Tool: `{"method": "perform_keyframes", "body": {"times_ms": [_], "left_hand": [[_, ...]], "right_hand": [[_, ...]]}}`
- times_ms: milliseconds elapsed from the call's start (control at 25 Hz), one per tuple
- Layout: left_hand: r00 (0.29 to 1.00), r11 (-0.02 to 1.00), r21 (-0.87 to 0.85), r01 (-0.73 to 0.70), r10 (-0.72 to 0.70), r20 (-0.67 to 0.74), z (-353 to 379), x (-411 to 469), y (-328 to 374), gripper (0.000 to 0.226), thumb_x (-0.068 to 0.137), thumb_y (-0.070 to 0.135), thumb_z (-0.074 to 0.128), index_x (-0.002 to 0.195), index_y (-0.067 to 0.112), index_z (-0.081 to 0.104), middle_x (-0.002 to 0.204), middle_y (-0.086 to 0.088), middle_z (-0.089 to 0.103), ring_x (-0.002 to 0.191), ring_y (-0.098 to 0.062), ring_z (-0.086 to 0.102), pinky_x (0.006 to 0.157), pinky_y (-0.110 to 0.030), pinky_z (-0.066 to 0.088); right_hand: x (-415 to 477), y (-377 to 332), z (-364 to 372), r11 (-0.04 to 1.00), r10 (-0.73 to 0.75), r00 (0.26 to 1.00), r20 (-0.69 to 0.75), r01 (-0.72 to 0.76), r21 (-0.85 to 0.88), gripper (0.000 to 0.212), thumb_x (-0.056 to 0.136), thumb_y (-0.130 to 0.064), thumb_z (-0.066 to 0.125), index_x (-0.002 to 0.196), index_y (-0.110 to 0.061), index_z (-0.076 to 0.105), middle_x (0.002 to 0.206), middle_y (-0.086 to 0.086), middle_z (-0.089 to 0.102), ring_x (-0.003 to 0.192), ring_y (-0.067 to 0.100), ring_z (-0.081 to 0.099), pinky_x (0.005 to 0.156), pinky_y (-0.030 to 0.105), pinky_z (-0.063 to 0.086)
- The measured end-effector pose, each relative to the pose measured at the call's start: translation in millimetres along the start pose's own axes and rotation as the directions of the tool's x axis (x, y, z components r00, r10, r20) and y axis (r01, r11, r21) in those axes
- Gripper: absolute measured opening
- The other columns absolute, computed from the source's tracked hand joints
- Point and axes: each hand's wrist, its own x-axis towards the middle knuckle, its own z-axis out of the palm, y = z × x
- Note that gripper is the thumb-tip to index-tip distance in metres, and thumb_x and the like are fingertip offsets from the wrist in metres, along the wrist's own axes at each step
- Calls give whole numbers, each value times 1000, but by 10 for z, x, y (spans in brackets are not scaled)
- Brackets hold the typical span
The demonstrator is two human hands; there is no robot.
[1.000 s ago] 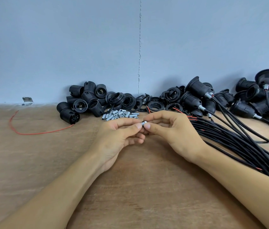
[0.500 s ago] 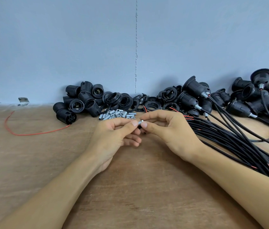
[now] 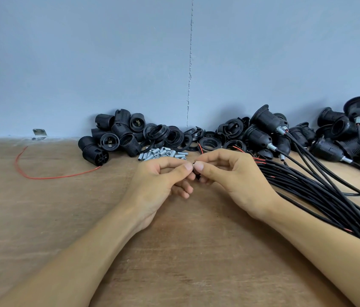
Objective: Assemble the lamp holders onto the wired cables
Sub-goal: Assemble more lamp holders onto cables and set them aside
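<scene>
My left hand and my right hand meet thumb to thumb over the middle of the wooden table. Between the fingertips they pinch a small part with a black cable end; most of it is hidden by the fingers. A bundle of black cables with red wire tips runs from under my right hand to the right edge. Loose black lamp holders lie piled against the wall, with black rings beside them. Small metal tubes lie in a heap just behind my left hand.
Lamp holders with cables attached are heaped at the back right. A loose red wire curls on the table at the left. A metal bracket sits at the foot of the blue wall.
The small silver tube that showed between my thumbs earlier is now covered by the fingertips, and only a dark cable end shows there. Both hands stay in about the same place.
</scene>
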Motion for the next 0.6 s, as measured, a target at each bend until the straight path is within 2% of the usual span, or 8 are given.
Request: {"method": "perform_keyframes", "body": {"times_ms": [120,200,280,360,440,520,600], "left_hand": [[999,999,19,-45,45,9,4,-8,-5,13,81,8,76,94,4,77,81,-16,75,61,-18,67,56,-24,55],[998,997,37,-65,65,16,14,-11,-11,14,81,4,77,96,3,77,81,-18,75,62,-19,68,58,-26,56],[996,995,51,-83,81,25,25,-11,-13,13,82,0,77,94,5,77,77,-15,74,63,-20,69,59,-26,56],[996,994,55,-91,89,31,27,-7,-16,12,83,-1,77,92,7,78,75,-12,74,62,-20,69,60,-26,56],[995,993,62,-96,96,12,24,2,-22,11,84,0,77,90,9,78,74,-11,74,62,-20,69,60,-26,57],[994,990,95,-102,104,-19,16,10,-37,10,84,1,78,92,7,78,74,-12,74,62,-20,69,60,-27,57],[995,989,114,-95,99,-33,6,9,-52,11,85,2,78,95,5,78,74,-13,74,62,-20,69,59,-28,57]], "right_hand": [[3,-9,12,996,56,998,-5,-56,-68,34,89,-39,69,83,-6,70,68,-1,68,56,8,55,54,19,46],[2,-21,16,989,87,996,-16,-89,-117,45,87,-53,62,72,-11,67,60,-3,62,51,6,47,50,16,39],[6,-24,24,976,112,993,-27,-115,-185,49,91,-59,56,64,-19,64,54,-6,56,47,3,43,49,13,35],[15,-27,35,966,133,990,-38,-138,-220,57,97,-59,47,59,-20,63,51,-6,54,47,3,44,49,13,35],[25,-42,30,973,150,988,-27,-153,-170,61,100,-57,41,60,-19,65,53,-2,55,48,4,45,50,13,35],[14,-68,25,987,134,991,31,-131,-91,54,103,-48,45,68,-12,67,57,2,54,49,6,43,49,14,35],[-3,-77,23,997,72,995,67,-70,-26,39,102,-34,53,77,-8,66,61,3,52,51,9,40,49,16,34]]}}
